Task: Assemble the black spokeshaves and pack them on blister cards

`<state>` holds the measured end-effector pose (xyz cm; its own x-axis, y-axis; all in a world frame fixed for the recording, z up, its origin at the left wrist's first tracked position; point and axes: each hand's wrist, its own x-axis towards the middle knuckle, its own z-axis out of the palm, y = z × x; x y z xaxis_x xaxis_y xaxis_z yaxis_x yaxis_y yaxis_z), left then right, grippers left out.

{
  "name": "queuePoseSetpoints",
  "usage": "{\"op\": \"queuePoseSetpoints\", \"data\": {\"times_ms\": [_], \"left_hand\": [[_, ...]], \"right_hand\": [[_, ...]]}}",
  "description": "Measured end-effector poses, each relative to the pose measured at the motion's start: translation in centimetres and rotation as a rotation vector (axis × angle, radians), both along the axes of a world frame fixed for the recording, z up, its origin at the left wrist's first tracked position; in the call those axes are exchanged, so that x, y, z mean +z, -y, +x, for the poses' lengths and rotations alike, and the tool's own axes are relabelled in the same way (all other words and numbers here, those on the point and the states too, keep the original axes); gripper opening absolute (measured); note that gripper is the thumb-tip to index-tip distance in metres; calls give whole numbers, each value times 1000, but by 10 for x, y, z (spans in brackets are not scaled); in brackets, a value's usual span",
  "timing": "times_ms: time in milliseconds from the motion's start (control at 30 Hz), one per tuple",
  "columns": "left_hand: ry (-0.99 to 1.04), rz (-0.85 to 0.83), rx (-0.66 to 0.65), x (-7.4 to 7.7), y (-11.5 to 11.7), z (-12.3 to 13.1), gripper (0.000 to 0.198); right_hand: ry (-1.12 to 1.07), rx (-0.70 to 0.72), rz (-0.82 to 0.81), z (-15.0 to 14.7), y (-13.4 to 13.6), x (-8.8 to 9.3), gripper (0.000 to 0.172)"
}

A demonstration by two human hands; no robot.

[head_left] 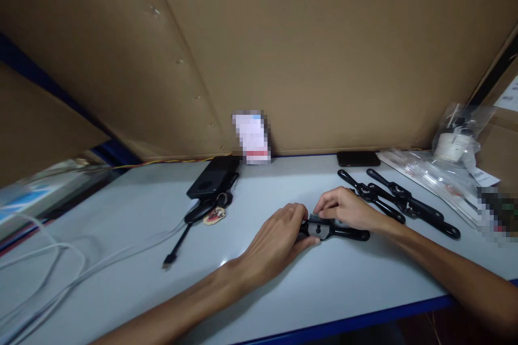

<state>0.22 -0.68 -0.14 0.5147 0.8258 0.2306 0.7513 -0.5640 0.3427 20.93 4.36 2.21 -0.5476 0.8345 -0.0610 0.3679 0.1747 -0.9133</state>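
A black spokeshave [350,233] lies in front of me, with a silver plate and a dark screw at its middle. My left hand [279,232] is closed around its left end, thumb along the near edge. My right hand [343,207] is above the far edge of the middle, its thumb and fingers pinched on a small flat grey metal piece [314,217]. Most of the left handle is hidden by my left hand. Just right of my right hand, several more black spokeshaves [416,207] lie close together, some overlapping.
A black power bank [212,178] with a short cable and tag lies left. A lit phone [251,137] leans on the cardboard wall [307,54]. A dark phone [358,159], plastic bags [433,178] and a bagged white tub [451,145] are right. White cables [81,259] cross the left.
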Motion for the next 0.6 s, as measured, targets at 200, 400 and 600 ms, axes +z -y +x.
{"op": "queuePoseSetpoints", "data": {"times_ms": [200,400,600], "left_hand": [[-11,-35,-20,4,1,-1,28],[-28,-50,-51,8,2,-2,29],[-45,-47,-96,9,2,-4,27]], "right_hand": [[175,84,230,2,5,12,19],[148,54,199,-1,9,13,20],[74,22,193,-2,10,11,18]]}}
